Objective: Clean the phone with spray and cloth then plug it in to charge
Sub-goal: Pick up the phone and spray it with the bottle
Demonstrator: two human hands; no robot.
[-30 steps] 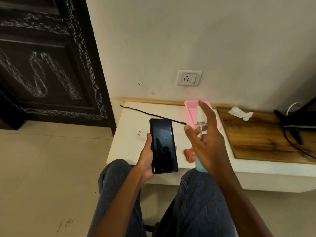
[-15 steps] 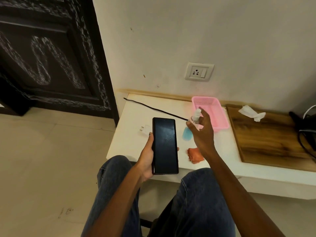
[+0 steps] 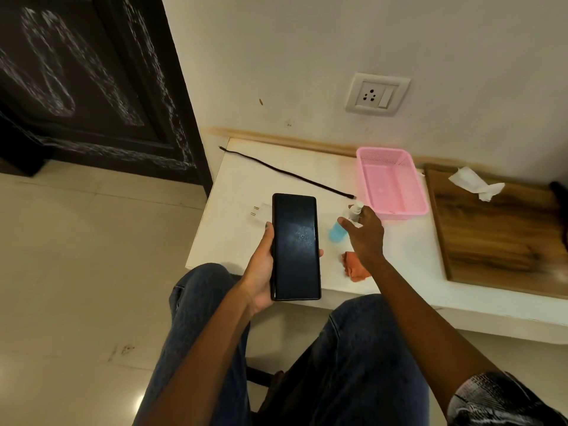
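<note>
My left hand (image 3: 260, 272) grips a black phone (image 3: 295, 247) by its edges, screen up over the table's front edge, with a patch of fine droplets on the glass. My right hand (image 3: 367, 238) holds the top of a small spray bottle (image 3: 335, 233) with blue liquid, which stands on the white table (image 3: 233, 235) right of the phone. An orange cloth (image 3: 355, 269) lies crumpled just below that hand. A white charger plug (image 3: 260, 212) lies behind the phone and a black cable (image 3: 285, 173) runs across the table. A wall socket (image 3: 377, 94) sits above.
A pink basket (image 3: 381, 151) stands at the back of the table, next to the bottle. To the right lies a wooden board (image 3: 498, 238) with a crumpled white tissue (image 3: 475, 187). A dark door (image 3: 92, 87) is at the left. My knees are under the table edge.
My right hand has carried the spray bottle away from in front of the phone, forward and down onto the table. Droplets now show on the screen. The left hand has kept the phone still.
</note>
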